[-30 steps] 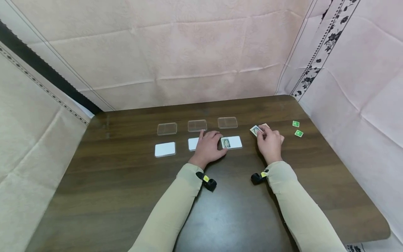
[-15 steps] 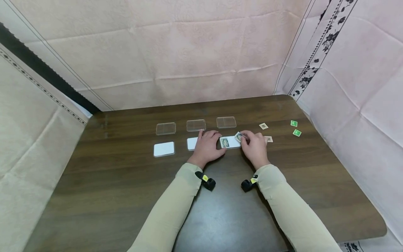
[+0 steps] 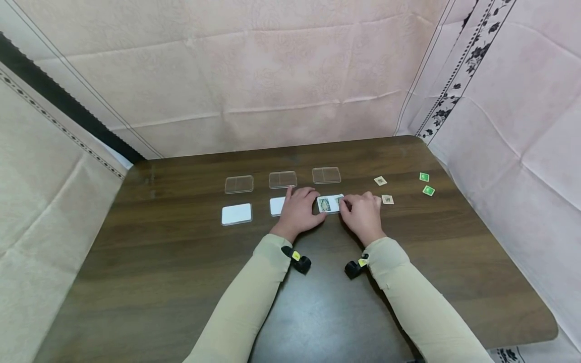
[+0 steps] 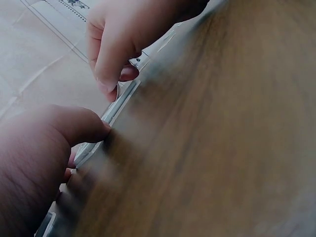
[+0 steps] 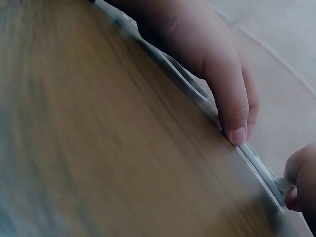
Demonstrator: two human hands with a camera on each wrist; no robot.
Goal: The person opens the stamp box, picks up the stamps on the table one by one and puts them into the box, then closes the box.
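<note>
A flat clear plastic box point(image 3: 333, 204) filled by a white card lies between the hands. A small green-printed stamp-like piece point(image 3: 324, 204) sits on the card's left part. My left hand point(image 3: 300, 210) grips the box's left end, thumb along the near edge and fingertips on the far side. At the right end, my right hand point(image 3: 364, 214) pinches a second small printed piece point(image 5: 282, 184) between thumb and finger, close over the card. That piece is mostly hidden by the fingers. Another white-filled box point(image 3: 276, 206) is partly covered by my left hand.
A third white-filled box point(image 3: 236, 215) lies at left. Three clear lids point(image 3: 282, 179) are lined up behind the boxes. To the right lie two small pale printed pieces point(image 3: 387, 199) and two green ones point(image 3: 428, 190) on the wooden table point(image 3: 181, 282).
My right hand has carried one printed piece leftward from the right-hand group to the box's right end and lowered it there. My left hand has stayed on the box.
</note>
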